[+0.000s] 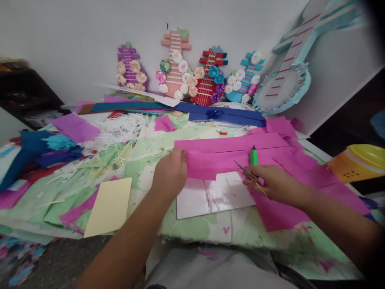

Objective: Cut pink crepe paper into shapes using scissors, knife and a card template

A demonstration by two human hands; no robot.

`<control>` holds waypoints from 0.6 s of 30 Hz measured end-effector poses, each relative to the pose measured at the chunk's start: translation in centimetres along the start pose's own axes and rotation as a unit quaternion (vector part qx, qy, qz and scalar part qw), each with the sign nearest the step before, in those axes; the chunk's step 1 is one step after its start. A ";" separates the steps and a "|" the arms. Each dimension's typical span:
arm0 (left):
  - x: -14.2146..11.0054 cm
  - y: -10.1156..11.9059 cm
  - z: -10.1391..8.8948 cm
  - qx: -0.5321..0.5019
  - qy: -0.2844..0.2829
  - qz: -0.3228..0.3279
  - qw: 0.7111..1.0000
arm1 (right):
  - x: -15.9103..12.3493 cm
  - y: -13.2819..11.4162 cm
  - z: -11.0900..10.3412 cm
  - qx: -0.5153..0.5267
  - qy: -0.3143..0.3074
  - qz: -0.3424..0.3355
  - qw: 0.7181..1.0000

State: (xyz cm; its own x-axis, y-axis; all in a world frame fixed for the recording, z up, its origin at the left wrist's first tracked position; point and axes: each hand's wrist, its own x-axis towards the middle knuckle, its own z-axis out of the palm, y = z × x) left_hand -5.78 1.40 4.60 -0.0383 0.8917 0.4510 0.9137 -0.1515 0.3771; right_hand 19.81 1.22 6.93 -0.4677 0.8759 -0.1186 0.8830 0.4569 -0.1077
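Note:
My left hand (171, 172) pinches the left end of a strip of magenta crepe paper (201, 164), held over a white tile-like board (216, 196). In my right hand (270, 182) is a pair of small scissors (249, 174), its pointed blades aimed up and to the left. Just behind the scissors lies a green utility knife (253, 157) on the magenta paper. A longer folded magenta strip (234, 145) stretches behind my hands. More magenta sheets (282, 212) spread under and beside my right forearm.
Several guitar-shaped decorations with paper flowers, such as a red one (207, 80), lean on the wall. White string (126, 130), blue paper (228, 116) and a cream card (110, 206) lie about. A yellow-orange container (359, 162) stands right.

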 end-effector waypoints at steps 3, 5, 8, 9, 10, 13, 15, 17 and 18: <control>4.6 0.4 0.7 0.026 -0.045 0.005 0.999 | -0.7 0.2 0.2 -0.037 0.032 0.031 0.998; 7.1 0.3 1.7 0.033 -0.076 0.003 0.997 | -0.9 0.3 0.3 -0.079 0.035 0.050 0.995; 9.5 -0.4 3.6 0.027 -0.119 0.015 0.992 | -1.0 0.5 0.4 -0.125 0.020 0.063 0.990; 9.9 -0.7 4.3 0.025 -0.126 0.018 0.992 | -0.9 0.5 0.5 -0.133 0.015 0.064 0.989; 10.2 -1.1 4.9 0.022 -0.131 0.020 0.991 | -0.7 0.4 0.6 -0.135 0.010 0.066 0.989; 10.5 -2.0 6.2 0.011 -0.137 0.017 0.990 | 0.2 -0.1 0.7 -0.132 -0.018 0.065 0.989; 10.7 -2.6 6.7 0.002 -0.135 0.013 0.991 | 1.1 -0.6 0.5 -0.136 -0.043 0.065 0.988; 11.1 -3.0 7.1 -0.007 -0.131 0.009 0.991 | 2.0 -1.0 0.4 -0.146 -0.062 0.065 0.985; 11.3 -3.3 7.3 -0.011 -0.130 0.007 0.991 | 2.4 -1.1 0.3 -0.150 -0.071 0.063 0.984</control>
State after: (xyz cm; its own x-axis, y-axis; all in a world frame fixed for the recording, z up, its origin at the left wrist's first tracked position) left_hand -6.26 15.12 2.60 0.0823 0.9690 0.2331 0.9039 -0.1711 0.3921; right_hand 17.71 2.74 6.50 -0.3351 0.9083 -0.2504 0.8970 0.3889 0.2100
